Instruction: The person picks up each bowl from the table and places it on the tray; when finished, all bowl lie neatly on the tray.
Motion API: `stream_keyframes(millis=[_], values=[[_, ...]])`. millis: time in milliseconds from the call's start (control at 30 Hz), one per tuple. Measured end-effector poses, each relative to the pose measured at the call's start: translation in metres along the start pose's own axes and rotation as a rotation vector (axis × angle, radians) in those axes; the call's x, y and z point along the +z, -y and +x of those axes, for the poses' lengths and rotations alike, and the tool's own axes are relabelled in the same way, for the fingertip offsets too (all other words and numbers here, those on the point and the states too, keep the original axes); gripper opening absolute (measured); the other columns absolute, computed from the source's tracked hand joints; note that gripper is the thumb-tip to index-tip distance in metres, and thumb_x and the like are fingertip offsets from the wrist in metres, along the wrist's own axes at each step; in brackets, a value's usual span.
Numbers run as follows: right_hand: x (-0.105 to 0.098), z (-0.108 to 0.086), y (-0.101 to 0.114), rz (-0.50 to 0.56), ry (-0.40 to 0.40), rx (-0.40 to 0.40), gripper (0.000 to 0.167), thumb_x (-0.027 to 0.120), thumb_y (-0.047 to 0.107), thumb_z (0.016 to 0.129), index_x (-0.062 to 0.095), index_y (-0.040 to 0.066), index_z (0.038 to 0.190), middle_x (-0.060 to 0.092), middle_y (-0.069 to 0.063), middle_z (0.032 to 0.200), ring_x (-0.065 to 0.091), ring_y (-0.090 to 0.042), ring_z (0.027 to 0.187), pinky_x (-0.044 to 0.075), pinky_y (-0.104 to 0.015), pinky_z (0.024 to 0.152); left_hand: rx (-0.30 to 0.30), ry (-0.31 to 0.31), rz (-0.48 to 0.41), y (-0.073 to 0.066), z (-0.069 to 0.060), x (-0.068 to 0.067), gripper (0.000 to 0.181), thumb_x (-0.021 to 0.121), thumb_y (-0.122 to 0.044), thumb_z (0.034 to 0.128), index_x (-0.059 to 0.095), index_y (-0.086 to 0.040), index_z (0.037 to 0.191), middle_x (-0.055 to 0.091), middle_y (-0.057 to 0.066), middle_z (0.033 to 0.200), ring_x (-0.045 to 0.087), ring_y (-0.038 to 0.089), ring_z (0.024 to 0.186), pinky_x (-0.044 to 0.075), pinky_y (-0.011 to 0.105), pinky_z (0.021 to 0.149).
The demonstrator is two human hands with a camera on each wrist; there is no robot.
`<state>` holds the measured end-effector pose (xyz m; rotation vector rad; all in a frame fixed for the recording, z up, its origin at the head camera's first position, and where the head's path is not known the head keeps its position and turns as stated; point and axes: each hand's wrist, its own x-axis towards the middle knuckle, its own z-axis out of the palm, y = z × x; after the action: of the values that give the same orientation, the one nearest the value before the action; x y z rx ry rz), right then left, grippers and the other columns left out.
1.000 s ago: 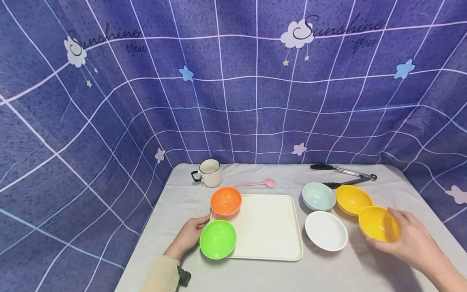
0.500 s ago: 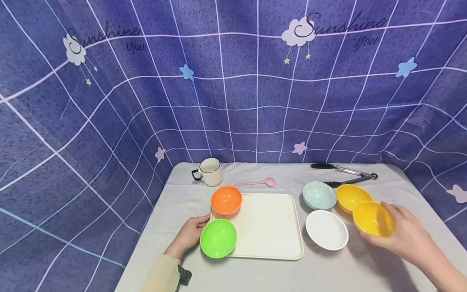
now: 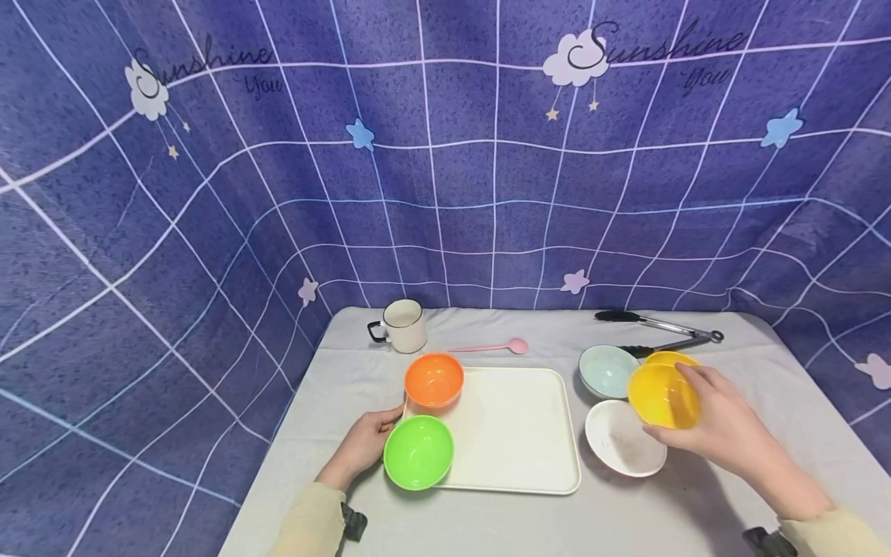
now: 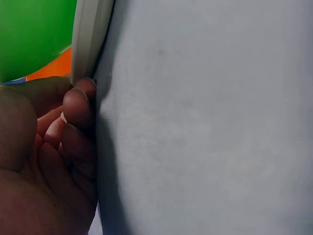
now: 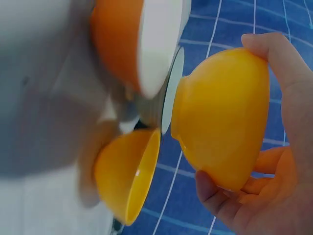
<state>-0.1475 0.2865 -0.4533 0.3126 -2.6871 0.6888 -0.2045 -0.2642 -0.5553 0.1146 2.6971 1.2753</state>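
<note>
My right hand point(image 3: 731, 433) holds a yellow bowl point(image 3: 657, 396) by its rim, raised above the table. In the head view it hangs over the edge of a white-lined bowl point(image 3: 619, 449), whose outside looks orange in the right wrist view. Partly hidden behind the held bowl, a second yellow bowl point(image 5: 122, 176) stands beside a pale blue bowl point(image 3: 604, 373). My left hand point(image 3: 360, 447) pinches the left edge of a cream tray point(image 3: 518, 433), with thumb and curled fingers at its rim. An orange bowl point(image 3: 434, 379) and a green bowl point(image 3: 418, 455) sit along the tray's left side.
Behind the tray lie a pink spoon point(image 3: 497, 346) and a white mug point(image 3: 405, 329) with a black handle. Black-handled tongs point(image 3: 668, 329) rest at the back right. A blue patterned curtain point(image 3: 445, 170) rises behind the grey-covered table point(image 3: 515, 526).
My right hand has carried the yellow bowl left and toward the back, from beside the white-lined bowl to above its edge. My left hand stays at the tray edge.
</note>
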Motion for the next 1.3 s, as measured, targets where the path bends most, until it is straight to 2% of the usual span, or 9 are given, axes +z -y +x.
stream_keyframes(millis=[133, 233, 367, 433, 533, 800, 933, 1033, 1300], values=[[0.012, 0.014, 0.015, 0.017, 0.022, -0.042, 0.116, 0.1, 0.049, 0.06, 0.049, -0.016, 0.141, 0.049, -0.039, 0.137, 0.047, -0.059, 0.123, 0.041, -0.077, 0.096, -0.013, 0.012, 0.006, 0.0, 0.001, 0.0, 0.046, 0.069, -0.018, 0.1014, 0.061, -0.015, 0.147, 0.052, -0.001, 0.06, 0.058, 0.017, 0.076, 0.049, 0.044, 0.092], [0.023, 0.024, 0.027, 0.009, 0.069, -0.054, 0.117, 0.098, 0.052, 0.062, 0.048, -0.016, 0.143, 0.049, -0.04, 0.137, 0.048, -0.058, 0.124, 0.042, -0.076, 0.098, -0.004, 0.007, 0.018, 0.002, 0.001, 0.0, 0.046, 0.068, -0.018, 0.1014, 0.062, -0.014, 0.146, 0.06, 0.0, 0.068, 0.061, 0.019, 0.086, 0.05, 0.047, 0.097], [0.038, 0.038, 0.045, 0.004, 0.132, -0.057, 0.118, 0.095, 0.056, 0.066, 0.046, -0.014, 0.146, 0.048, -0.04, 0.14, 0.05, -0.057, 0.124, 0.044, -0.074, 0.1, 0.023, -0.005, 0.024, 0.003, 0.002, 0.001, 0.044, 0.07, -0.019, 0.1008, 0.064, -0.014, 0.144, 0.076, 0.0, 0.101, 0.065, 0.024, 0.11, 0.047, 0.056, 0.108], [0.047, 0.045, 0.053, 0.008, 0.142, -0.07, 0.116, 0.095, 0.055, 0.066, 0.047, -0.013, 0.146, 0.05, -0.038, 0.14, 0.051, -0.055, 0.124, 0.046, -0.072, 0.1, 0.035, -0.003, 0.022, 0.003, 0.002, 0.001, 0.044, 0.07, -0.019, 0.1007, 0.064, -0.013, 0.144, 0.076, 0.001, 0.098, 0.066, 0.024, 0.107, 0.048, 0.055, 0.108], [0.063, 0.056, 0.065, 0.016, 0.145, -0.098, 0.113, 0.095, 0.051, 0.065, 0.048, -0.013, 0.145, 0.053, -0.035, 0.138, 0.054, -0.052, 0.122, 0.048, -0.068, 0.101, 0.045, 0.006, 0.022, 0.002, 0.002, 0.001, 0.044, 0.069, -0.017, 0.101, 0.063, -0.012, 0.145, 0.064, 0.001, 0.073, 0.062, 0.019, 0.093, 0.05, 0.051, 0.101], [0.112, 0.083, 0.089, 0.045, 0.162, -0.2, 0.106, 0.096, 0.046, 0.06, 0.054, -0.012, 0.138, 0.06, -0.029, 0.128, 0.06, -0.043, 0.112, 0.054, -0.057, 0.098, 0.037, 0.005, 0.028, -0.001, 0.002, 0.0, 0.044, 0.069, -0.017, 0.1013, 0.063, -0.011, 0.145, 0.066, -0.001, 0.075, 0.061, 0.018, 0.097, 0.049, 0.054, 0.104], [0.135, 0.093, 0.097, 0.056, 0.191, -0.22, 0.106, 0.098, 0.047, 0.058, 0.056, -0.009, 0.139, 0.063, -0.025, 0.123, 0.062, -0.038, 0.109, 0.054, -0.054, 0.098, 0.033, -0.002, 0.025, -0.001, 0.003, -0.001, 0.044, 0.07, -0.019, 0.1008, 0.064, -0.012, 0.144, 0.077, 0.002, 0.106, 0.064, 0.02, 0.107, 0.046, 0.057, 0.109], [0.149, 0.1, 0.104, 0.043, 0.245, -0.196, 0.112, 0.097, 0.049, 0.059, 0.052, -0.007, 0.145, 0.06, -0.026, 0.129, 0.061, -0.041, 0.115, 0.052, -0.054, 0.103, 0.034, -0.003, 0.016, 0.001, 0.002, -0.002, 0.044, 0.07, -0.02, 0.1003, 0.065, -0.012, 0.143, 0.073, 0.005, 0.128, 0.064, 0.026, 0.12, 0.043, 0.059, 0.112], [0.173, 0.112, 0.119, 0.052, 0.288, -0.186, 0.106, 0.096, 0.048, 0.061, 0.054, -0.01, 0.139, 0.051, -0.028, 0.145, 0.057, -0.044, 0.126, 0.046, -0.05, 0.112, 0.028, -0.006, -0.007, 0.004, 0.002, -0.001, 0.044, 0.07, -0.02, 0.1005, 0.065, -0.013, 0.143, 0.07, 0.007, 0.133, 0.057, 0.034, 0.135, 0.041, 0.058, 0.113]])
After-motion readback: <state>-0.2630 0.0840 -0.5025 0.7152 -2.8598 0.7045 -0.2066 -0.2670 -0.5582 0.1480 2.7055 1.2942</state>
